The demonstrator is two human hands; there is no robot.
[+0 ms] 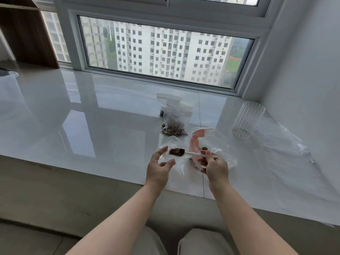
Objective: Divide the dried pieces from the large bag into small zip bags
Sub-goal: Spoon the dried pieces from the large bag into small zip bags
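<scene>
While right hand [214, 167] pinches white spoon [193, 154], dried pieces [177, 151] heap dark brown on its bowl.
Left hand [160, 167] spread loose, gripping nothing, beside clear small zip bag [170, 163] under spoon. Right of spoon: crumpled clear large bag [211, 144], pink strip, few pieces inside. Beyond spoon: filled zip bag [173, 124]; ribbed glass [247, 119] far right. Glossy white sill. No writing legible.

No legible text or labels anywhere
</scene>
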